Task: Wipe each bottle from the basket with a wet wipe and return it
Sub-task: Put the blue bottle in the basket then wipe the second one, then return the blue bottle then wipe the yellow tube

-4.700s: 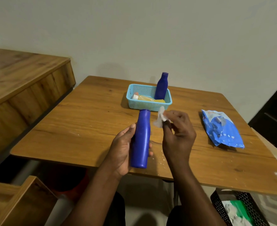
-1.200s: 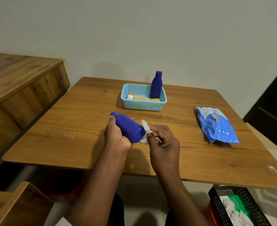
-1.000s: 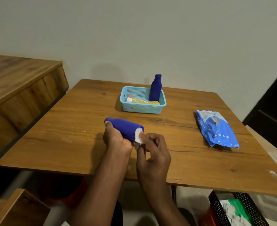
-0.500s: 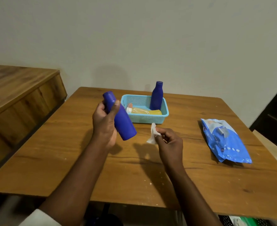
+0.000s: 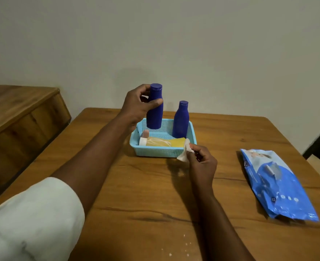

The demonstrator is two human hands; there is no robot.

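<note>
Far left: a wooden counter (image 5: 14, 113) runs along the wall, its top higher than the table.

Near left corner: a pale sleeve (image 5: 29, 219), pushed up past the elbow, bare forearm reaching out across the wooden table (image 5: 136, 213).

Left hand (image 5: 138, 108): raised over the left end of the basket, fingers and thumb curled round the upper part of a dark blue bottle (image 5: 154, 110). Bottle upright, cap at the top, base hanging just above the basket's back left corner. Whether the base touches the basket floor cannot be told from here.

Basket (image 5: 155, 152): light blue, mesh-sided, rectangular, standing at the middle of the table toward the wall. Inside, a second blue bottle (image 5: 180, 122) stands upright at the back right. A yellow bottle (image 5: 164, 142) with a white cap lies on its side along the front, cap pointing left. Behind its cap, a small pinkish thing, too little of it showing to name.

Right hand (image 5: 201, 162): low over the table, just in front of the basket's front right corner. Fingers bunched, pinching a crumpled white wipe (image 5: 184, 153), which sticks up to the left and overlaps the basket rim from this angle.

Right: a blue pack of wipes (image 5: 279, 187) lies flat on the table, well apart from the basket, with a white tab on its top face.

White specks lie scattered on the table's near edge.
</note>
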